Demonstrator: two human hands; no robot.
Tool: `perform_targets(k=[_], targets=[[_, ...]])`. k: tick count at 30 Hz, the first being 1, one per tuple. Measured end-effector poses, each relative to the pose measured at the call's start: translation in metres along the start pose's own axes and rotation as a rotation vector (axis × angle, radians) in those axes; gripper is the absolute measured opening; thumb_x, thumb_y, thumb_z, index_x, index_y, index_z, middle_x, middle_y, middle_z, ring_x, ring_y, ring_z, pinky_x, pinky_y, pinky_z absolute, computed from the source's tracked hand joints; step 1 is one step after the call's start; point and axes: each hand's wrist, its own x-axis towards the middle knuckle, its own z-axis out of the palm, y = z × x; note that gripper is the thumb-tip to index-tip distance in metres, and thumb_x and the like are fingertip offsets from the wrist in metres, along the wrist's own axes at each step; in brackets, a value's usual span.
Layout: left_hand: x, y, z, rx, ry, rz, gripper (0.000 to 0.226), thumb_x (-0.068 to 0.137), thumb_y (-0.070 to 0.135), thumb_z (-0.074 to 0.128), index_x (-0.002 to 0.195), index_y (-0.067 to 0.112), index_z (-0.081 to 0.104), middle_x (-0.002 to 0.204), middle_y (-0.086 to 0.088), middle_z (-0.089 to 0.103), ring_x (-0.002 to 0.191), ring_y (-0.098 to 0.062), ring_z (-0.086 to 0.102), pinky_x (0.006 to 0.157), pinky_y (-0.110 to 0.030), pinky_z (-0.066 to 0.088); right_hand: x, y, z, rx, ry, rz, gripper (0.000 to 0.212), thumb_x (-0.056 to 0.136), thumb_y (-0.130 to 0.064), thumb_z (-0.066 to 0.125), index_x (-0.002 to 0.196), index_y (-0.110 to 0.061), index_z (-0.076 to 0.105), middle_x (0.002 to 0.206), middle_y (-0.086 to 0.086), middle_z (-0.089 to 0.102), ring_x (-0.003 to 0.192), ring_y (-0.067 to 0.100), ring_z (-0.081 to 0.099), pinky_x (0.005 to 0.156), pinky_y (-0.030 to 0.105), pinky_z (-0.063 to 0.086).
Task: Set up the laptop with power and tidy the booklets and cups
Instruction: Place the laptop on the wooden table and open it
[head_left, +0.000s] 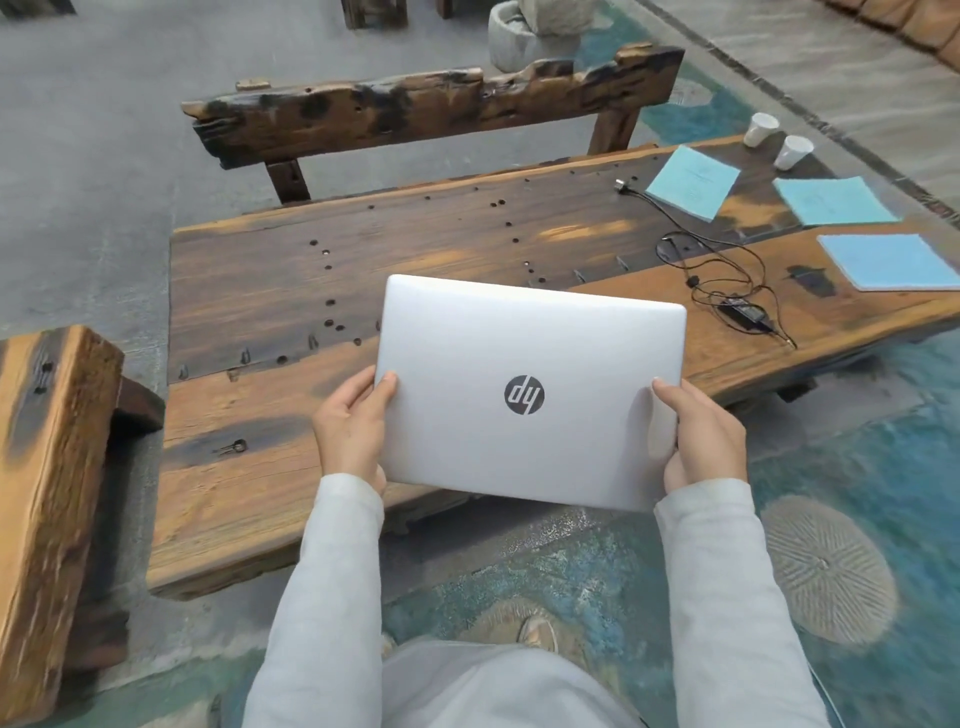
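I hold a closed silver laptop (524, 364) with both hands above the near edge of the rough wooden table (270, 291). My left hand (350, 431) grips its left side and my right hand (701, 436) grips its right side. A black power adapter (740, 312) with its tangled cable (727, 265) lies on the table to the right of the laptop. Three blue booklets lie spread out at the right end: one far (693, 181), one in the middle (836, 200), one near (891, 261). Two white paper cups (761, 129) (792, 151) stand beyond them.
A wooden bench back (431, 106) runs along the far side of the table. A thick wooden block (47, 467) stands at the left. A stone pot (524, 31) sits on the floor behind. The floor under me is painted blue-green with sand-coloured discs (826, 566).
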Motion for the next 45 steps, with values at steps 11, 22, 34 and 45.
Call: perform_targets(k=[11, 22, 34, 45], targets=[[-0.048, -0.041, 0.132, 0.042, -0.044, -0.006, 0.020, 0.089, 0.021, 0.075, 0.109, 0.021, 0.073, 0.083, 0.026, 0.075, 0.074, 0.012, 0.068, 0.063, -0.010, 0.051, 0.068, -0.040, -0.113, 0.063, 0.038, -0.038, 0.021, 0.077, -0.014, 0.074, 0.090, -0.029, 0.082, 0.097, -0.004, 0.080, 0.079, 0.007, 0.073, 0.061, 0.018, 0.055], [-0.030, -0.053, 0.210, 0.131, -0.108, -0.024, 0.007, 0.087, 0.027, 0.076, 0.092, 0.032, 0.075, 0.090, 0.024, 0.076, 0.076, 0.011, 0.069, 0.071, -0.019, 0.049, 0.122, -0.054, -0.148, 0.082, 0.095, -0.037, 0.024, 0.079, -0.018, 0.071, 0.101, -0.024, 0.080, 0.103, -0.002, 0.079, 0.089, 0.009, 0.074, 0.067, 0.019, 0.056], [0.045, -0.040, 0.326, 0.045, -0.114, -0.043, 0.006, 0.089, 0.022, 0.075, 0.092, 0.027, 0.073, 0.081, 0.027, 0.075, 0.070, 0.014, 0.067, 0.056, -0.003, 0.048, 0.236, -0.123, -0.111, 0.020, 0.129, -0.111, 0.017, 0.080, -0.013, 0.074, 0.092, -0.023, 0.082, 0.099, -0.003, 0.079, 0.080, 0.007, 0.071, 0.066, 0.018, 0.055], [0.121, -0.026, 0.404, -0.061, -0.048, -0.068, 0.008, 0.090, 0.017, 0.074, 0.087, 0.025, 0.072, 0.072, 0.022, 0.074, 0.064, 0.013, 0.066, 0.054, -0.004, 0.048, 0.344, -0.172, -0.048, -0.089, 0.139, -0.142, 0.028, 0.084, -0.007, 0.070, 0.066, -0.026, 0.078, 0.069, -0.017, 0.074, 0.057, -0.004, 0.064, 0.052, 0.009, 0.050]])
